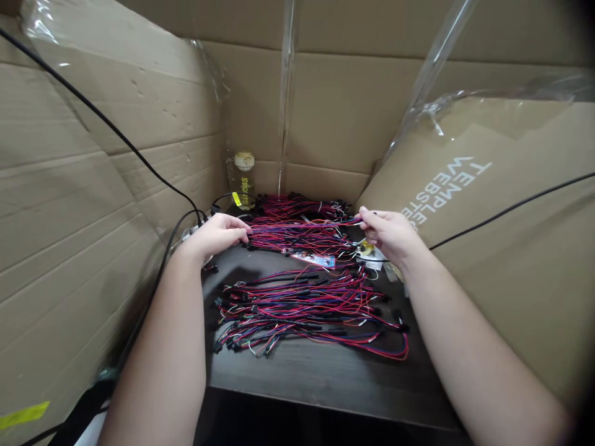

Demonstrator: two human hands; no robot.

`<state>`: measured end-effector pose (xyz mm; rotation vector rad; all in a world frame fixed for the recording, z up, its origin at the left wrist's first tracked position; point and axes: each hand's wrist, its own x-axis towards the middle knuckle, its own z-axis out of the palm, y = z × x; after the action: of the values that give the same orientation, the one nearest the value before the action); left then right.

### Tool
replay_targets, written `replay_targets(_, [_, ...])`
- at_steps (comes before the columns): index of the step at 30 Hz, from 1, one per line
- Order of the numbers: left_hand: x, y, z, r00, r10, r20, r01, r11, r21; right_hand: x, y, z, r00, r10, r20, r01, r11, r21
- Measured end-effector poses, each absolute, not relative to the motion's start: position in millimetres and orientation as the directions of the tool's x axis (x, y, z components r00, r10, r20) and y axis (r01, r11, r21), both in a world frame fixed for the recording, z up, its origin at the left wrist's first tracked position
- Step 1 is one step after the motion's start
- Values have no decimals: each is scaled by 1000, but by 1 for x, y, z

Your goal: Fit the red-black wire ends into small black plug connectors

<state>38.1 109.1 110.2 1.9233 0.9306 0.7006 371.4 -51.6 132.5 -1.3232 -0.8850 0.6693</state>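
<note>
Between my two hands stretches a wire harness [302,225] of thin red, blue and dark wires, held roughly level above the far wires. My left hand [223,230] pinches its left end with thumb and fingers closed. At the other end, the fingertips of my right hand [379,226] are closed on the wires. Behind and under the held wires lie more bundles [302,205] of red and dark wire with black connectors. Closer to me, a wide pile of wire harnesses [302,310] with black sleeves is spread across the dark table [325,378].
Cardboard walls [330,111] enclose the table at the back and sides. A clear bottle with a cream lid [244,162] stands in the back left corner. Black cables [106,127] hang at both sides. A printed strip [313,259] and small plastic bags [369,253] lie among the wires.
</note>
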Motion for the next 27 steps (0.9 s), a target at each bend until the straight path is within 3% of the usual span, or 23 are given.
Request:
replay_targets(9, [44, 138, 86, 449, 847, 282, 555, -513, 656, 398, -39, 88, 510, 855, 98, 88, 61, -994])
replay_targets(27, [75, 163, 46, 495, 792, 359, 657, -611, 441, 413, -27, 39, 598, 730, 330, 548, -71, -834])
